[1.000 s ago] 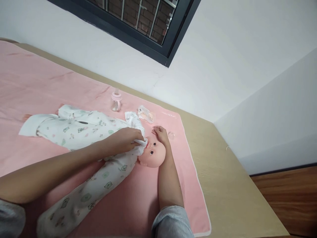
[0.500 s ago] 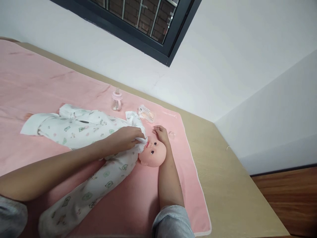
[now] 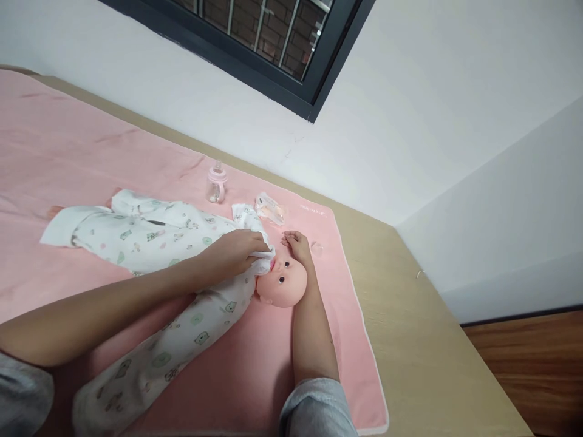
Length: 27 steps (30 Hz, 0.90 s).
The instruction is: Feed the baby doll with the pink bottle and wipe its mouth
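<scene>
A baby doll (image 3: 288, 287) lies on its back, dressed in a white printed sleepsuit (image 3: 191, 233). My left hand (image 3: 239, 250) reaches over its chest, fingers closed on a white cloth (image 3: 265, 264) that touches the doll's mouth and chin. Whether this cloth belongs to the sleepsuit I cannot tell. Beyond the doll's head rests my right hand (image 3: 297, 244), its fingers apart and loosely bent, holding nothing. The right forearm lies against the top of the head. One long sleepsuit sleeve (image 3: 173, 346) stretches toward me under my left arm.
A pink mat (image 3: 359, 370) covers much of the wooden surface (image 3: 410, 340). Behind the doll stand a baby bottle (image 3: 216, 184) and a clear packet (image 3: 270, 209). A small clear object (image 3: 317, 247) lies right of my right hand. A white wall and dark-framed window (image 3: 310, 97) rise behind.
My left hand has shifted very slightly to the right with the cloth, closer over the doll's mouth. My right hand stays in place; the whole view has drifted a little.
</scene>
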### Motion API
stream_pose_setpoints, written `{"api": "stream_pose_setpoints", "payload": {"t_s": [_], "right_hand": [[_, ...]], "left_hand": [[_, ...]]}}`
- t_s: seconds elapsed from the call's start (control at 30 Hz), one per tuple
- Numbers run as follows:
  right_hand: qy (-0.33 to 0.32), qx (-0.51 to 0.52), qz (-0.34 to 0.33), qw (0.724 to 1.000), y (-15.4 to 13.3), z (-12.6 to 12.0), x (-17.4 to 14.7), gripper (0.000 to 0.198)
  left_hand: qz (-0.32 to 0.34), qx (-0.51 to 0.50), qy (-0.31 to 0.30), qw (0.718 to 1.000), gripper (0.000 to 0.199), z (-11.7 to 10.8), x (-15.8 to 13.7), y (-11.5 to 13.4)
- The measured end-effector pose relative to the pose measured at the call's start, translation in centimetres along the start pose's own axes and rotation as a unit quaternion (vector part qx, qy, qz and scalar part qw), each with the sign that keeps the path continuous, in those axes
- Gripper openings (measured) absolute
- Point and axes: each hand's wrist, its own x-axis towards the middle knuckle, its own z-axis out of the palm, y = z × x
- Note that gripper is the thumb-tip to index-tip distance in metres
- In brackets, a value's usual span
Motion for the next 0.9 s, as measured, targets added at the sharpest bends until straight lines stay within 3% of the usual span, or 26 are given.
{"api": "stream_pose_setpoints", "payload": {"t_s": [0.3, 0.57, 0.73, 0.9], "right_hand": [[0.004, -0.01, -0.001, 1.0, -0.2, 0.1, -0.2, 0.012], [-0.001, -0.019, -0.001, 1.0, 0.0, 0.0, 0.0, 0.011], [-0.004, -0.017, -0.004, 1.0, 0.1, 0.0, 0.0, 0.012], [-0.006, -0.015, -0.005, 1.0, 0.3, -0.2, 0.1, 0.015]], "left_hand": [[-0.035, -0.018, 0.013, 0.999, 0.041, 0.3, 0.4, 0.3], [-0.019, -0.149, -0.006, 0.989, 0.033, -0.5, 0.0, 0.9], [0.008, -0.133, -0.017, 0.991, 0.033, 0.1, -0.2, 1.2], [0.002, -0.095, 0.013, 0.995, 0.035, 0.6, 0.0, 1.1]]}}
